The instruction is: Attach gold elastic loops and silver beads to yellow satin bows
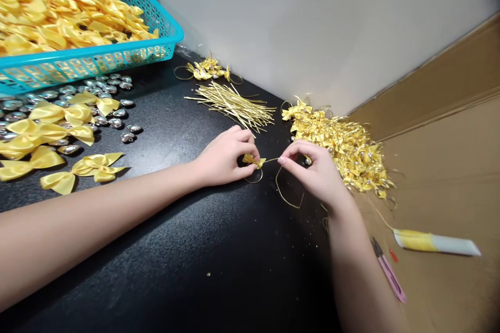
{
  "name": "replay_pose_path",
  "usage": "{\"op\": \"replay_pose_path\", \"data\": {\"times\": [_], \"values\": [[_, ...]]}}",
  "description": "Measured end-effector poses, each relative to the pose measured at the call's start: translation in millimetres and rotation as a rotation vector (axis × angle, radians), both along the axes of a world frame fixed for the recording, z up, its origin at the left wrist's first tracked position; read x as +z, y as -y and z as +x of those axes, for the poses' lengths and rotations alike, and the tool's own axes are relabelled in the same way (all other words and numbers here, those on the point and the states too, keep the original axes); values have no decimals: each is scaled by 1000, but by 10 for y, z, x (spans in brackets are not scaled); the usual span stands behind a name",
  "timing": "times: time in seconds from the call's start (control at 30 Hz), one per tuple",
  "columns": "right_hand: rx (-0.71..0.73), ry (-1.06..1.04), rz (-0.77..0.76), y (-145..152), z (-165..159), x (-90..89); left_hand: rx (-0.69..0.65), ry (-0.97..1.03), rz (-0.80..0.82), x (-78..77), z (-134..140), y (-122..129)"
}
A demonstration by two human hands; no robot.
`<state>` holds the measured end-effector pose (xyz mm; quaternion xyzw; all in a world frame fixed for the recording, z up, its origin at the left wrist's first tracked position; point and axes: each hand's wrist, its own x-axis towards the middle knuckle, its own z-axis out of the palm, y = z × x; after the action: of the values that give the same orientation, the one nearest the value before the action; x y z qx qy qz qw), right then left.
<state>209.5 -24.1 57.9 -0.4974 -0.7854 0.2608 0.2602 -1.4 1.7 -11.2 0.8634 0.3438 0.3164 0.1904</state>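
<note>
My left hand (pixel 230 157) pinches a small yellow ribbon bow (pixel 248 159) above the black table, its fingers hiding part of it. A loop of thin gold cord (pixel 255 182) hangs below the bow. Between the thumb and forefinger of my right hand (pixel 312 166) is the gold cord (pixel 272 159), stretched taut from the bow. Its loose tail curves down under my right hand. Just beyond both hands lies a bundle of cut gold cord pieces (pixel 234 104).
A turquoise basket (pixel 175 34) heaped with yellow bows stands at the back left. Silver beads (pixel 116 123) and loose bows (pixel 82 173) lie before it. Finished bow pieces (pixel 344 145) are piled right. Pink-handled snips (pixel 390 273) and a white-and-yellow tube (pixel 437 243) rest on cardboard.
</note>
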Motion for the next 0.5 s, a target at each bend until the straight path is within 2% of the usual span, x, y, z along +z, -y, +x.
{"op": "replay_pose_path", "data": {"times": [0.5], "values": [[0, -6, -14, -6, 77, 38, 24, -14, 33, -5, -11, -7]]}}
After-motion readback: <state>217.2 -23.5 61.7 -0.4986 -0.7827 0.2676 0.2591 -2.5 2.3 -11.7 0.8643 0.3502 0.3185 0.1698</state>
